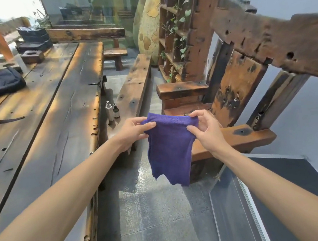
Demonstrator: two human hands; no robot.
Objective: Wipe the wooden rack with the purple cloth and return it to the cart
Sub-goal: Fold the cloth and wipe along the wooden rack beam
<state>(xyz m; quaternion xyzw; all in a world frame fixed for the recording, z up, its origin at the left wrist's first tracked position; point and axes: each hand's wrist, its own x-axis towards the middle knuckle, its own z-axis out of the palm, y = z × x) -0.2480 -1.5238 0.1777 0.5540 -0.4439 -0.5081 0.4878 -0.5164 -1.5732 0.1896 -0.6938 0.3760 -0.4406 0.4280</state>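
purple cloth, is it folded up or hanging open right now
Hanging open. The purple cloth drapes loosely from its top edge, pinched by the left hand and right hand, lower edge dangling free in the air.

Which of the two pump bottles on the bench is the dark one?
The right-hand pump bottle, the shorter of the two, is dark with a pale label. The taller bottle to its left is whitish. Both stand upright.

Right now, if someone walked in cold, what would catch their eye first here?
The purple cloth in the centre, held up by its top edge between the left hand and the right hand, hanging loose over the grey floor. Next, the heavy weathered wooden rack to the right behind it, and the long plank table running along the left.
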